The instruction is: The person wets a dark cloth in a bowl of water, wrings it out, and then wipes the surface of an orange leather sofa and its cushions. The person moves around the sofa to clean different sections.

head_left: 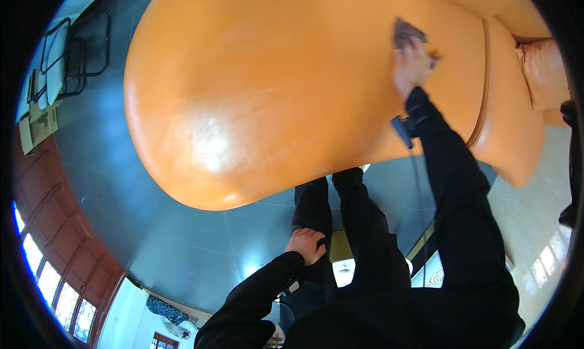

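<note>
A large orange sofa (pixel 261 87) with a smooth, shiny, leather-like seat fills the upper middle of the view. Toward its right part, my right hand (pixel 411 69) is closed on a crumpled grey-brown cloth (pixel 406 32) and presses it against the seat. Bits of the cloth stick out past the fingertips and beside the hand; the rest is under it. A dark blue band-like piece (pixel 401 132) juts from my right wrist. My left hand (pixel 306 245) lies on my black-trousered leg, with its fingers laid out and nothing in them.
A raised seam and backrest (pixel 514 105) border the seat on the right, with an orange cushion (pixel 544 74) beyond. Dark grey tiles (pixel 182 245) surround the sofa. Far left stand a metal-framed chair (pixel 61 60) and a cardboard box (pixel 39 130). My legs touch the sofa's front edge.
</note>
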A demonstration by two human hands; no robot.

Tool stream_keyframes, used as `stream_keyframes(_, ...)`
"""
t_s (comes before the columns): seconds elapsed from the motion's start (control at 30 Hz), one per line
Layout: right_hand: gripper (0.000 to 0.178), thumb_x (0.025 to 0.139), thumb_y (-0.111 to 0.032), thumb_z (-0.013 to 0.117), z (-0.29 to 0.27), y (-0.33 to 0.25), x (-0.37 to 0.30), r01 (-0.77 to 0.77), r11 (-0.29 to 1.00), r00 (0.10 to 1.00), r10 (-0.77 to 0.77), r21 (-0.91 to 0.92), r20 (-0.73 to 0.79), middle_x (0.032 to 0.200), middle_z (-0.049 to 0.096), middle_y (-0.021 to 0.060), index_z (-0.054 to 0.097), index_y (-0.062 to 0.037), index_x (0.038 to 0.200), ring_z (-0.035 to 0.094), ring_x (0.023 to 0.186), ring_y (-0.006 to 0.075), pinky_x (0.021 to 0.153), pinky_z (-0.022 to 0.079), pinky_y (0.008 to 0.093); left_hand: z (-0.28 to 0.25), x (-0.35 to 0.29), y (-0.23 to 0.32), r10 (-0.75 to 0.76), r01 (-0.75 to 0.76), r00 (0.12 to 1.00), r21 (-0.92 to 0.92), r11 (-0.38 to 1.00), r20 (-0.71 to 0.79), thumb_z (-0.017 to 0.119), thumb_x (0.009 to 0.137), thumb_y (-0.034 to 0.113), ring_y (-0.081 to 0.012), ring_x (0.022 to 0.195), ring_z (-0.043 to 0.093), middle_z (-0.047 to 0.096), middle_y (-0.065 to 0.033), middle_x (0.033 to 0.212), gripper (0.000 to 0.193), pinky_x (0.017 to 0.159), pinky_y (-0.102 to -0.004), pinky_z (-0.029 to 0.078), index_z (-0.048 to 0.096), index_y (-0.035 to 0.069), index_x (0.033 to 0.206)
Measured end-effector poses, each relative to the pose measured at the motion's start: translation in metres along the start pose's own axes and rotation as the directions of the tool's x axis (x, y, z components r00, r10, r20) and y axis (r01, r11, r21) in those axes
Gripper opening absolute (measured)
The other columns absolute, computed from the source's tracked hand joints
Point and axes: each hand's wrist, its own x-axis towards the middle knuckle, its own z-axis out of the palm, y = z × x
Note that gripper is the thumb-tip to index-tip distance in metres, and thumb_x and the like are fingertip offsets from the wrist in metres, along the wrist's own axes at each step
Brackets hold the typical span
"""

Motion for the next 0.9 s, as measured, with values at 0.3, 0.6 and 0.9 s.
stream_keyframes(0.3,0.043,0.085,-0.019,0.064,-0.085,-0.275,-0.075,0.08,0.807,0.834,-0.376,0.585,0.403,0.14,0.047,0.0107,0.061,-0.004,0.125,0.04,0.129,0.0351,0.101,0.036,0.0509,-0.022,-0.004,-0.005,0.001,-0.001,1.0,0.0,1.0,0.004,0.055,0.087,0.041,-0.0326,0.125,0.053,0.064,-0.0148,0.126,0.05,0.11,-0.0459,0.035,0.064,0.01,0.125)
stream_keyframes(0.6,0.035,0.09,-0.02,0.053,-0.12,-0.325,-0.145,0.231,0.613,0.745,-0.611,0.755,0.269,0.138,0.051,0.0073,0.066,-0.0053,0.12,0.041,0.131,0.0284,0.101,0.037,0.0457,-0.049,-0.002,0.001,-0.055,0.04,0.993,0.139,0.99,0.104,0.055,0.087,0.04,-0.0315,0.123,0.054,0.065,-0.0137,0.124,0.046,0.107,-0.045,0.037,0.064,0.01,0.121)
stream_keyframes(0.9,0.021,0.09,-0.02,0.055,-0.083,-0.249,-0.078,0.465,0.495,0.665,-0.743,0.734,0.079,0.129,0.056,-0.0033,0.072,-0.0168,0.103,0.048,0.124,0.0208,0.093,0.042,0.0375,-0.055,0.009,0.008,-0.058,0.057,0.998,0.07,0.996,0.009,0.056,0.088,0.035,-0.0313,0.12,0.057,0.067,-0.0135,0.119,0.041,0.107,-0.0447,0.038,0.066,0.011,0.12)
